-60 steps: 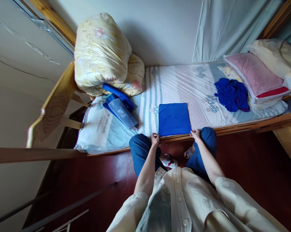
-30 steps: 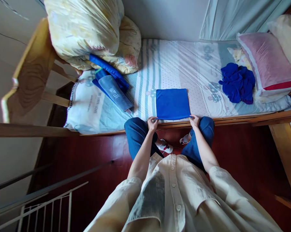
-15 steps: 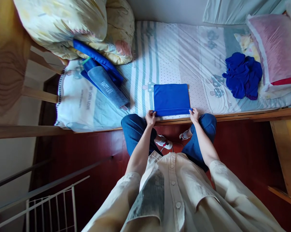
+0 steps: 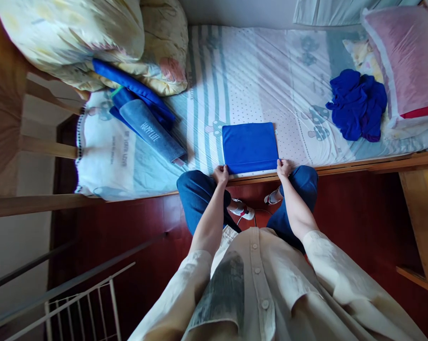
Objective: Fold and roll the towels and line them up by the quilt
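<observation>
A folded blue cloth (image 4: 250, 144) lies flat as a neat rectangle near the front edge of the bed. My left hand (image 4: 221, 174) is closed in a pinch at its near left corner. At the near right corner my right hand (image 4: 283, 168) pinches the edge between thumb and fingers. A narrow folded strip runs along the cloth's near side, between both hands. Further right, a crumpled blue cloth (image 4: 357, 105) sits in a heap, apart from my hands.
A grey-blue folded towel (image 4: 153, 129) marked "HAPPY LIFE" rests among dark blue cloths on the left. Behind it is a bulky yellow quilt (image 4: 164, 45). A pink pillow (image 4: 400, 61) stands at the right. The wooden bed edge (image 4: 359, 166) runs before my knees; a white metal rack (image 4: 82, 308) is lower left.
The near strip's ends, pulled out past the cloth's sides before, now lie closer in line with it. Both hands stay at the near corners. My view has shifted slightly.
</observation>
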`<state>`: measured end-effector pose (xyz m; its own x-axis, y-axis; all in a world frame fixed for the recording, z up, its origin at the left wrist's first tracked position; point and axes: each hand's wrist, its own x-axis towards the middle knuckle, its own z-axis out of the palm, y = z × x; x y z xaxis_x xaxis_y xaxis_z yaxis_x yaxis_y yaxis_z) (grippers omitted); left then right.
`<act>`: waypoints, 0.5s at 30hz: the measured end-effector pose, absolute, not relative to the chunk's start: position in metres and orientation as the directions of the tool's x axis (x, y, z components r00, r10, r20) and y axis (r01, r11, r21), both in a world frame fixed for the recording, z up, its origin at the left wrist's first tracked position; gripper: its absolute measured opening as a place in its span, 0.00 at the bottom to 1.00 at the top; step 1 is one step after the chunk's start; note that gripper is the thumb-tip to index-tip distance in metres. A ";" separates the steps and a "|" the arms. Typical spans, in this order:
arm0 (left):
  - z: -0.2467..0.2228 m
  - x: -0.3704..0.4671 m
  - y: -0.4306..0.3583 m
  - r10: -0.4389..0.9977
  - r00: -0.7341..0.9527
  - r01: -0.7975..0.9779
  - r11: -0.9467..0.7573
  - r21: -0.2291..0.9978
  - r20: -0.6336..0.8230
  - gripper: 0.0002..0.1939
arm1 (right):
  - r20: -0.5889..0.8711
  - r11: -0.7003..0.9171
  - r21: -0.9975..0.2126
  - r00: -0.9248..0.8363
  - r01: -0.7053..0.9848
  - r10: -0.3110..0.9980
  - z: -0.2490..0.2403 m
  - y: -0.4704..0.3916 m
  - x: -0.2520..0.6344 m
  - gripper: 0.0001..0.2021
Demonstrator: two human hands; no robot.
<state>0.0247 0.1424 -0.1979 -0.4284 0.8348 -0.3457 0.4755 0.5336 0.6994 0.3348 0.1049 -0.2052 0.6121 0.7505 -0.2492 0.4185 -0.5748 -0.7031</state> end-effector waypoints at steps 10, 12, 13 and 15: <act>-0.212 0.015 0.152 0.813 -0.423 0.504 0.578 0.641 -0.400 0.14 | -0.268 -0.650 -0.665 0.694 0.368 0.668 -0.236 0.113 0.332 0.05; -0.212 0.014 0.152 0.809 -0.411 0.510 0.586 0.630 -0.421 0.15 | -0.256 -0.637 -0.660 0.678 0.398 0.689 -0.239 0.113 0.336 0.06; -0.212 0.014 0.151 0.810 -0.405 0.510 0.586 0.630 -0.425 0.15 | -0.250 -0.624 -0.664 0.664 0.412 0.704 -0.239 0.112 0.338 0.06; -0.209 0.015 0.150 0.816 -0.402 0.507 0.575 0.642 -0.414 0.16 | -0.246 -0.596 -0.676 0.630 0.434 0.737 -0.239 0.112 0.343 0.07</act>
<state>0.0149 0.1497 -0.2091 -0.4024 0.8165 -0.4140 0.5065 0.5753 0.6422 0.3426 0.1119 -0.2387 0.6295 0.7370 -0.2459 0.4336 -0.5959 -0.6759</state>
